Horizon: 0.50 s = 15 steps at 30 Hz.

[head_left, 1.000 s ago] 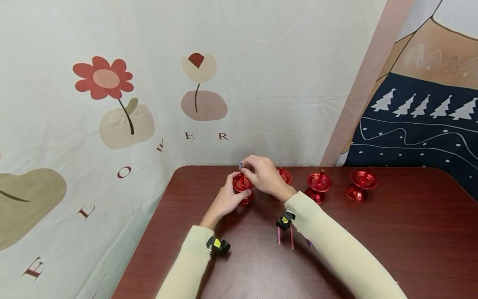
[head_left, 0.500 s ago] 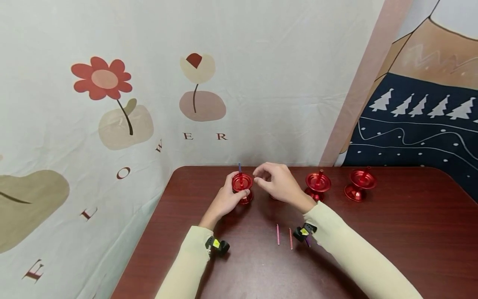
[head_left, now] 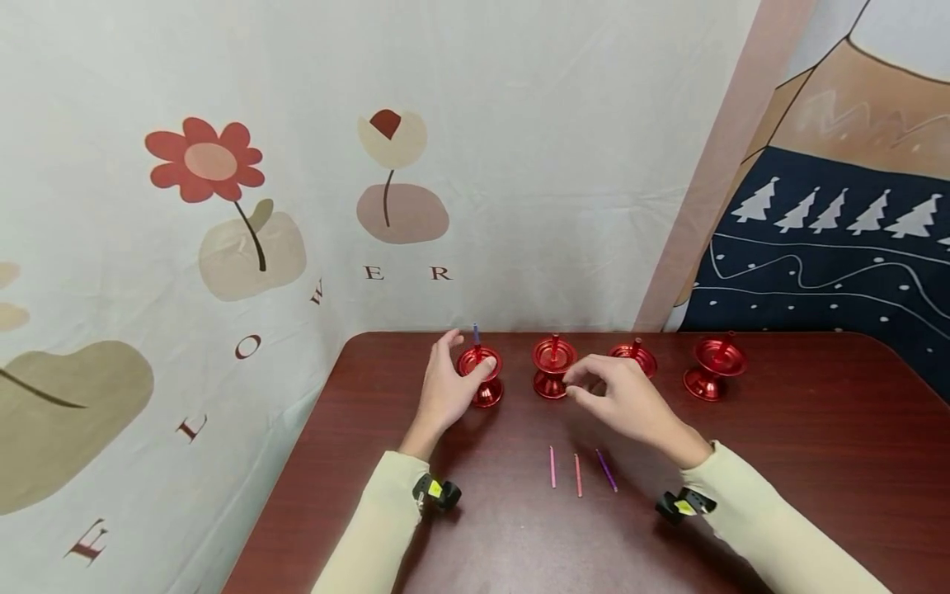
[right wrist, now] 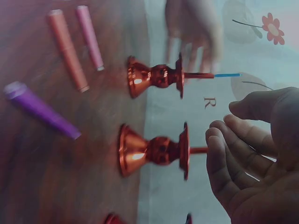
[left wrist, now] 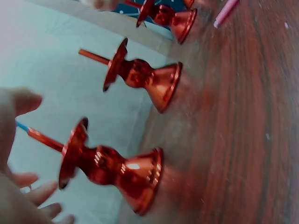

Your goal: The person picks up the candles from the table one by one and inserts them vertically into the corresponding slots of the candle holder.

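A red metal candle holder [head_left: 486, 394] stands at the left of a row, a thin blue candle [head_left: 477, 333] upright in its tube. My left hand [head_left: 444, 391] is spread around its dish, thumb across the near rim in the head view; in the left wrist view the fingers [left wrist: 39, 193] are loose beside the dish, not gripping it. My right hand [head_left: 631, 400] hovers with loosely bent fingers and nothing in them, between the second holder [head_left: 551, 383] and the third holder [head_left: 647, 361], partly covering the third. Both these holders have bare tubes.
Three thin candles lie on the brown table [head_left: 505, 528] in front of the row: pink [head_left: 552, 468], coral [head_left: 578, 476] and purple [head_left: 607, 471]. A fourth red holder [head_left: 708, 383] stands at the right. Behind the table edge hangs a printed cloth [head_left: 534, 247].
My right hand has let go of the blue candle and moved right and nearer, uncovering the second holder. My left hand has loosened from the first holder.
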Each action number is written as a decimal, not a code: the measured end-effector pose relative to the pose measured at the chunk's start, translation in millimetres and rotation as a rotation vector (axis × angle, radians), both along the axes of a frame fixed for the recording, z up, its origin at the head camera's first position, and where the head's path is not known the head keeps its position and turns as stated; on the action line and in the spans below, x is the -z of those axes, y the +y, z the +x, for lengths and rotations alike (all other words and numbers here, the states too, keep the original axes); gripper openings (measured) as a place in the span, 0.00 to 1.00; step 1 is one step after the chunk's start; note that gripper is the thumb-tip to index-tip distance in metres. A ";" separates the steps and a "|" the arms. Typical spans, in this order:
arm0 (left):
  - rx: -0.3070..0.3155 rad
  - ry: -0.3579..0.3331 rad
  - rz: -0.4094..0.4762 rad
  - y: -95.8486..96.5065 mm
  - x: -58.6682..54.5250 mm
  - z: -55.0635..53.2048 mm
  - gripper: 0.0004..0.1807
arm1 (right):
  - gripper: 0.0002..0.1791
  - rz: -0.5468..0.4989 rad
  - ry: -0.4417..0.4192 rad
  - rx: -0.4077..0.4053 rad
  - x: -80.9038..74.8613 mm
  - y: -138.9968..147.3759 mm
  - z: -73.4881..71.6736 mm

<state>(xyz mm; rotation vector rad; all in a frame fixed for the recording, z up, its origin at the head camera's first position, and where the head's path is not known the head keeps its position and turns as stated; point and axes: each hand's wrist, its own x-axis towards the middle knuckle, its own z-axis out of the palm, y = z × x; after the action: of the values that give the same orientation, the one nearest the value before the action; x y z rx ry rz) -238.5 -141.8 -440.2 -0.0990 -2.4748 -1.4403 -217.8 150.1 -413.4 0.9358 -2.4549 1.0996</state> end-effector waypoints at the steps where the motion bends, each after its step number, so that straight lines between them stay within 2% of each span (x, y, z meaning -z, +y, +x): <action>1: -0.024 0.041 0.009 1.6 -3.2 1.6 0.44 | 0.08 0.009 0.003 0.006 2.3 5.2 2.8; 4: -0.065 0.176 0.039 6.0 -9.3 4.7 0.41 | 0.09 0.028 -0.006 0.025 10.0 20.3 11.0; 8: -0.065 0.337 0.049 12.7 -12.8 8.6 0.39 | 0.08 0.028 -0.084 0.046 20.3 37.9 21.5; 12: -0.003 0.458 0.056 22.4 -15.3 14.2 0.34 | 0.09 0.024 -0.190 0.050 26.6 49.5 31.0; 15: 0.073 0.504 0.058 31.6 -15.4 18.6 0.30 | 0.09 0.036 -0.261 0.046 29.3 54.6 37.4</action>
<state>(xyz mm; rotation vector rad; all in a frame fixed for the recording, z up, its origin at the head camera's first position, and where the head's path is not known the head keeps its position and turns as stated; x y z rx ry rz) -219.9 -110.1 -424.9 -0.4822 -2.0345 -1.3154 -180.5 204.6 -442.7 0.7846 -2.6967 1.2343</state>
